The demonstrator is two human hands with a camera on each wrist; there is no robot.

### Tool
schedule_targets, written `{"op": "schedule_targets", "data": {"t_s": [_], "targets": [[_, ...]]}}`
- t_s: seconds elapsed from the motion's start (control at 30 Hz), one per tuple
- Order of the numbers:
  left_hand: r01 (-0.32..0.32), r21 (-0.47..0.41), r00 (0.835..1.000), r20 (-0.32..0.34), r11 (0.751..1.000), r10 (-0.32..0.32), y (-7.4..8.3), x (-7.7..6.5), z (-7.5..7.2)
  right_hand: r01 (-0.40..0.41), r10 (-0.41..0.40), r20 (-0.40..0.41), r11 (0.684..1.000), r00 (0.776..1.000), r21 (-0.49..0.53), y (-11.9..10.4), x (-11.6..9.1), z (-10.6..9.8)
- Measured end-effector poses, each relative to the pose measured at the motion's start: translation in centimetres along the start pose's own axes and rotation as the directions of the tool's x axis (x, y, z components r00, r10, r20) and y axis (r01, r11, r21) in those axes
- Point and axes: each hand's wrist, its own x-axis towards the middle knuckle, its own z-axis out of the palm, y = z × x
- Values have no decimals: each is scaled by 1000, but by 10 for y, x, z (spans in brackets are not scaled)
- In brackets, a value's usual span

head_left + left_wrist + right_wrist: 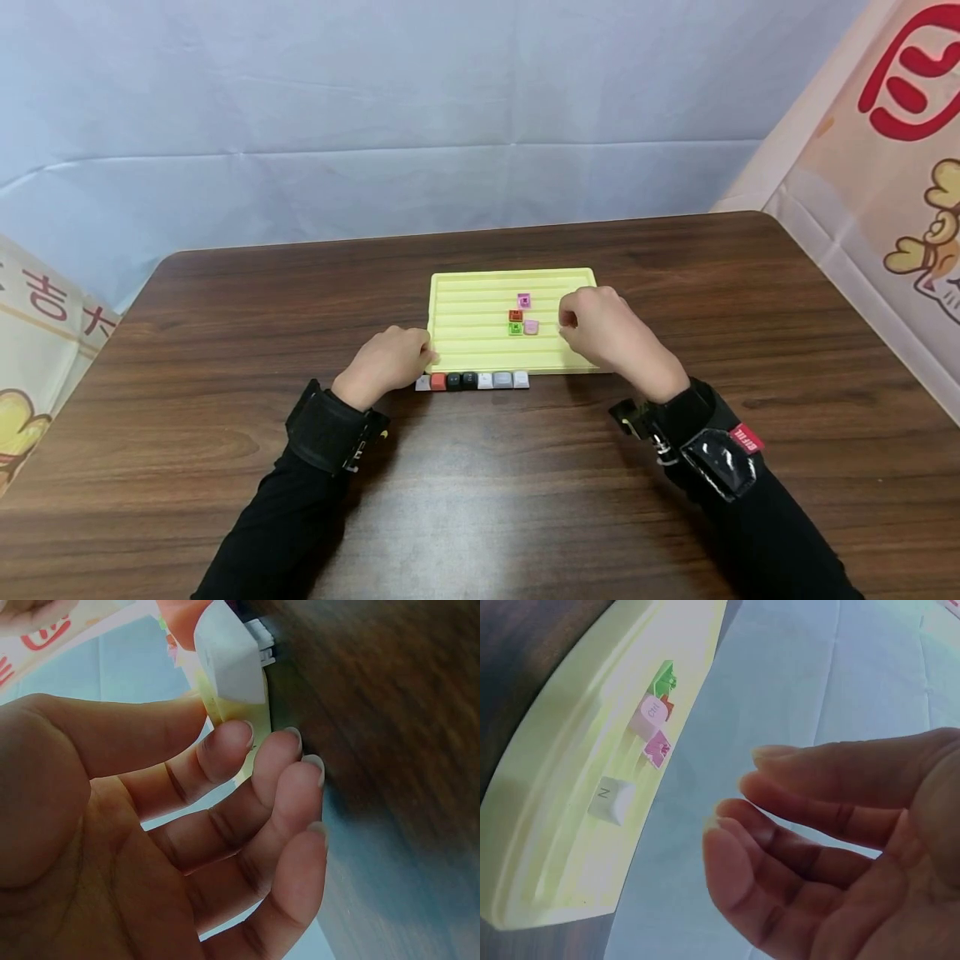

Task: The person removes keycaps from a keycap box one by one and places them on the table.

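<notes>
My left hand (395,360) is at the near-left corner of a pale yellow ridged tray (472,300), thumb and index finger pinching its edge. Over the tray's right side hovers my right hand (611,333), its fingers loosely curled and holding nothing. A white keycap marked N (612,800) sits on the tray near that hand; the hand hides it in the head view. Toward the tray's middle are a magenta keycap (524,301), a red one (515,316), a green one (515,329) and a pink Ctrl keycap (652,716).
Along the tray's near edge runs a row of keycaps, including a red keycap (438,382), a black keycap (469,381) and a grey keycap (502,380). All of this stands on a dark wooden table (480,500). A pale blue cloth (375,108) hangs behind the table.
</notes>
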Motion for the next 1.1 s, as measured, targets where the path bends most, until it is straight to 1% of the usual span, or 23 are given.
{"op": "schedule_targets", "data": {"t_s": [0.17,0.53,0.8,0.93,1.1], "targets": [[-5,-3,1000,-5,1000,5,0,-1,-1,-53,53,-7,998,999,24,0,8,1],[-6,-7,1000,-3,1000,6,-1,0,-1,-103,103,6,993,995,61,-3,24,6],[-13,-4,1000,0,1000,13,-1,-1,0,-112,110,37,992,993,56,-11,36,14],[-12,-4,1000,-2,1000,12,-1,-1,0,-131,127,56,988,990,76,-13,41,20],[-3,0,1000,-1,1000,3,0,0,0,-120,115,64,990,991,75,-12,43,26]]}}
